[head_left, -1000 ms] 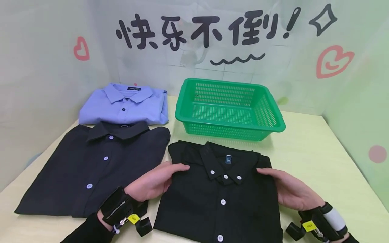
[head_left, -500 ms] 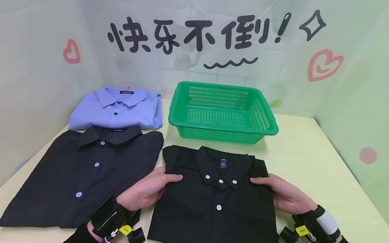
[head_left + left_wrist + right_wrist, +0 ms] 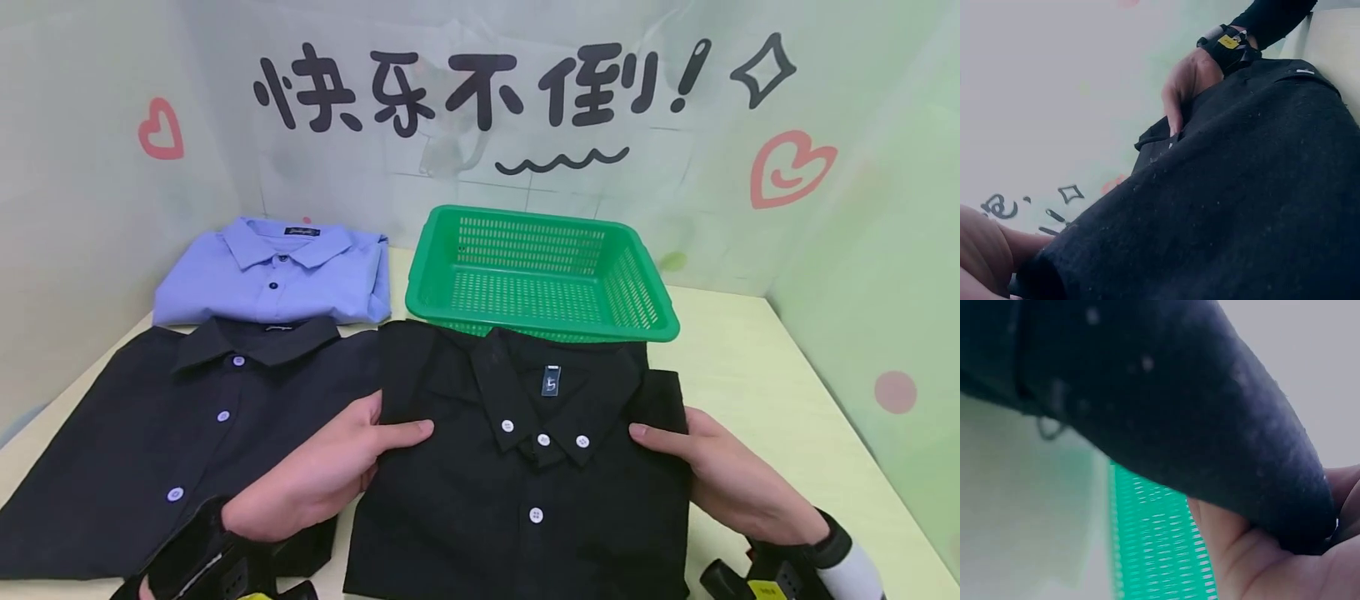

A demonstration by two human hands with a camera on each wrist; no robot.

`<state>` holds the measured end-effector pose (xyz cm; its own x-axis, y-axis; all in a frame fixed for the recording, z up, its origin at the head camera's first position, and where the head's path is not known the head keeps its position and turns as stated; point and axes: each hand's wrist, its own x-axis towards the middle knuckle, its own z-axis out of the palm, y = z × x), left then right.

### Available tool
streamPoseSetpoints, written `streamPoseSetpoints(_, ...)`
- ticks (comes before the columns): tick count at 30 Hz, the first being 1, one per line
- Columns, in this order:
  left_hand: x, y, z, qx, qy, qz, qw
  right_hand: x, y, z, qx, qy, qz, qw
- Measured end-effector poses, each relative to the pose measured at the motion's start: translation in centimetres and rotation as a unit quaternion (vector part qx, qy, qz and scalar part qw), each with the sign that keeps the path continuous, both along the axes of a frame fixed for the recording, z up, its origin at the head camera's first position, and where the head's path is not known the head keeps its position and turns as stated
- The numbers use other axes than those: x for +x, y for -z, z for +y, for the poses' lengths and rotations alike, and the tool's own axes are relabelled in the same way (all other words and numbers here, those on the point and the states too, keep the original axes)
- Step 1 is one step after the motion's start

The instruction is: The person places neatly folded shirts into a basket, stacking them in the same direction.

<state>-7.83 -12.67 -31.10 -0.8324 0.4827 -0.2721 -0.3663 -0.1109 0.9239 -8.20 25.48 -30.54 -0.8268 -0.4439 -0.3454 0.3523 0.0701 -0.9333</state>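
Both hands hold the folded black shirt [image 3: 525,467] by its side edges, left hand [image 3: 318,479] and right hand [image 3: 738,483], thumbs pinching on top; its collar overlaps the green basket [image 3: 540,275] front rim, above the counter [image 3: 757,375]

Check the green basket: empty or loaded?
Empty: the green basket shows bare mesh inside; the black shirt, gripped by both hands, only hides its front rim.

Table [image 3: 757,375] bears 2 shirts, basket [image 3: 540,275].
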Motion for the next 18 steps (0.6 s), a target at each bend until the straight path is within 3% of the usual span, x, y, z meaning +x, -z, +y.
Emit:
streamPoseSetpoints(12,0.1,-3.3,0.4,-0.027,0.007,0.031,0.9991,0.0,-3.8,0.8,0.003,-0.022,0.042,0.999)
streamPoseSetpoints(18,-0.8,-4.3,0.7,-0.032,-0.005,0.055,0.998,-0.6,-5.1,0.8,0.028,0.003,0.061,0.998)
